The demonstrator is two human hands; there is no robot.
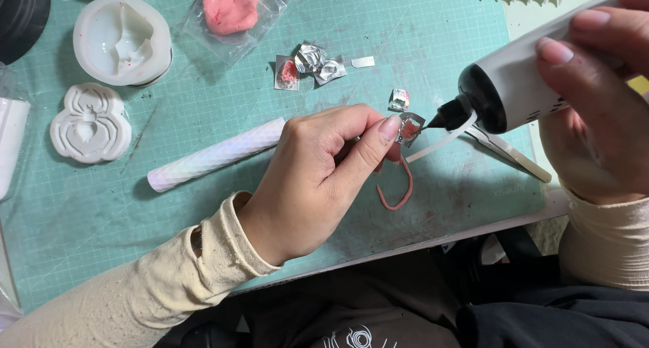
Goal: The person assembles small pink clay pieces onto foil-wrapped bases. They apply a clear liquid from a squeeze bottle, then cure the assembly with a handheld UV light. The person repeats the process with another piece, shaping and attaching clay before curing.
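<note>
Nearest the camera, the left hand (318, 179) comes in from a cream knit sleeve (169, 280) and rests over a teal gridded cutting mat (101, 213). Its thumb and forefinger are closed in a narrow pinch on a small foil-backed piece with a reddish patch (410, 128), held just above the mat. A thin pink clay loop (399, 192) lies on the mat under that pinch.

At the far left, a flat white spider-shaped mould (90, 123) lies on the mat, and above it sits a round translucent silicone mould (123, 40) with a hollow cavity. A white textured roller (216, 154) lies at a slant between the moulds and the left hand, its right end just beside the knuckles. Higher up, a lump of pink clay in a clear plastic bag (232, 7) rests on the mat. Near the middle, crumpled foil scraps (312, 64) lie together, one with a pink smear.

To the right, the right hand (598, 98) is wrapped around a white hot glue gun with a black nozzle (497, 94), fingers curled over its body. The nozzle tip touches the foil-backed piece. Metal tweezers (510, 152) lie on the mat beneath the gun.
</note>
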